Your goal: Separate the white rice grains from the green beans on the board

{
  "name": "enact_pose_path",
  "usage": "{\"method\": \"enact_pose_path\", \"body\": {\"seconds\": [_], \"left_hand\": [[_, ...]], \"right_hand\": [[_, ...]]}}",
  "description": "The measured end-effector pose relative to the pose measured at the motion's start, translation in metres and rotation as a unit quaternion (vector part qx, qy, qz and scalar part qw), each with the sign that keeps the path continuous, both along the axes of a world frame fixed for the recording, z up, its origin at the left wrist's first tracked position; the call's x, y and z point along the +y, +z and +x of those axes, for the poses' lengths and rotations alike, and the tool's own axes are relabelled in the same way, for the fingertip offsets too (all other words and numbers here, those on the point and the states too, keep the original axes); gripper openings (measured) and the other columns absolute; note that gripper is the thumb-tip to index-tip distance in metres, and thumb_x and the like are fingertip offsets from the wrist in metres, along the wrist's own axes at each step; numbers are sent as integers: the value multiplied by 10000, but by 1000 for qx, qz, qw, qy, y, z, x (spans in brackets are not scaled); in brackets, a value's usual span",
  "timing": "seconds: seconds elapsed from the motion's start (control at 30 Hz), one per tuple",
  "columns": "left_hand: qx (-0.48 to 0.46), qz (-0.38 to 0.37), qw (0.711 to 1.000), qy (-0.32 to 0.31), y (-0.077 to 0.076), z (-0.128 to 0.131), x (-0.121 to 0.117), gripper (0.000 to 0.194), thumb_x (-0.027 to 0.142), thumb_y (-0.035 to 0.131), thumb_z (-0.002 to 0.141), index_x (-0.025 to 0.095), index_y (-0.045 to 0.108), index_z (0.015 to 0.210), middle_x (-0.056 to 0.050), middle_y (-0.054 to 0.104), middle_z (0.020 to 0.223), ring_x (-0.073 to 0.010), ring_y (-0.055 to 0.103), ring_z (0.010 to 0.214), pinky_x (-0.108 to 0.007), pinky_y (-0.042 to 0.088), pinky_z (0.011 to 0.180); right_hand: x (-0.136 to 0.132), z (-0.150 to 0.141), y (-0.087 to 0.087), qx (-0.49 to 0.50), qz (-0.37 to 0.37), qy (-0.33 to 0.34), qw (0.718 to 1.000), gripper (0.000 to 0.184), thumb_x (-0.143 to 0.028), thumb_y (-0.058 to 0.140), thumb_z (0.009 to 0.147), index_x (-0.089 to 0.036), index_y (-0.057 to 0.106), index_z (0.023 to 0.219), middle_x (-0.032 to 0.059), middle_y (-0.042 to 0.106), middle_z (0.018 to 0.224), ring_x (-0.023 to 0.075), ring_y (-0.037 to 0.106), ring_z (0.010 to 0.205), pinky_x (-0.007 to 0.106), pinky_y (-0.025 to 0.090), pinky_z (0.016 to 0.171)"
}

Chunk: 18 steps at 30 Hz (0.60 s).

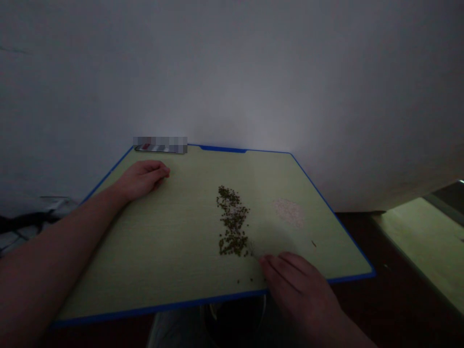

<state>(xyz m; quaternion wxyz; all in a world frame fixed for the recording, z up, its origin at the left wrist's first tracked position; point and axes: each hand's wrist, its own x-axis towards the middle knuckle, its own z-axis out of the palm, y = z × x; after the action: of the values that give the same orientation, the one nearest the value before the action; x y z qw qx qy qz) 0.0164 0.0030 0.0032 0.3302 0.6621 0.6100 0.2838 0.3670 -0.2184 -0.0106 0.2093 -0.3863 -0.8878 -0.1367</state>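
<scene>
I view the surface point(174, 241); below its near edge sits a container point(264, 310), contents too dark to tell. Left hand point(144, 179): resting on the surface, fingers curled together, apparently nothing held. Right hand point(299, 285): at the near edge. Green grains point(234, 241): mid-surface. Pale grains point(289, 212): a patch at right, others apparently among the green; I judge separation partial. Thin tool point(253, 253): apparently pinched in the right fingers

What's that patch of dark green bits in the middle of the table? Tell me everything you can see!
The patch of dark green bits is many small, roundish grains, too tiny to identify. They lie loose on the pale table in a ragged strip running from near to far, with whitish specks among them. A few strays lie apart. The right hand seems to pinch a thin thing by the patch's near right edge; I can't tell whether it touches the grains.
</scene>
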Motion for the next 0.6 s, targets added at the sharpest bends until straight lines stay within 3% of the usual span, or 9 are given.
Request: {"method": "enact_pose_path", "body": {"seconds": [0.17, 0.43, 0.6], "left_hand": [[-1, 3, 1000, -4, 1, 1, -1, 263, 420, 532, 762, 185, 539, 643, 53, 470, 487, -96, 420, 460, -238, 333, 481], [-9, 3, 1000, -8, -4, -2, 1, 250, 414, 535, 766, 184, 546, 668, 50, 476, 478, -101, 426, 461, -239, 332, 479], [-1, -1, 1000, -6, -2, -1, 0, 251, 406, 524, 772, 185, 535, 654, 56, 466, 475, -95, 418, 450, -236, 335, 477]], "right_hand": [[5, 8, 2, -25, 37, -82, 996, 290, -58, 421, 915, -62, 691, 1019, 125, 726, 898, 231, 657, 781, 375, 596, 723], [7, -3, 1, -13, 7, -43, 999, 304, -50, 454, 886, -55, 682, 1086, 136, 727, 934, 229, 648, 812, 387, 597, 753], [32, 3, 4, -13, -13, -102, 995, 286, -73, 464, 884, -85, 717, 1017, 125, 735, 902, 229, 665, 784, 384, 607, 723]]}}
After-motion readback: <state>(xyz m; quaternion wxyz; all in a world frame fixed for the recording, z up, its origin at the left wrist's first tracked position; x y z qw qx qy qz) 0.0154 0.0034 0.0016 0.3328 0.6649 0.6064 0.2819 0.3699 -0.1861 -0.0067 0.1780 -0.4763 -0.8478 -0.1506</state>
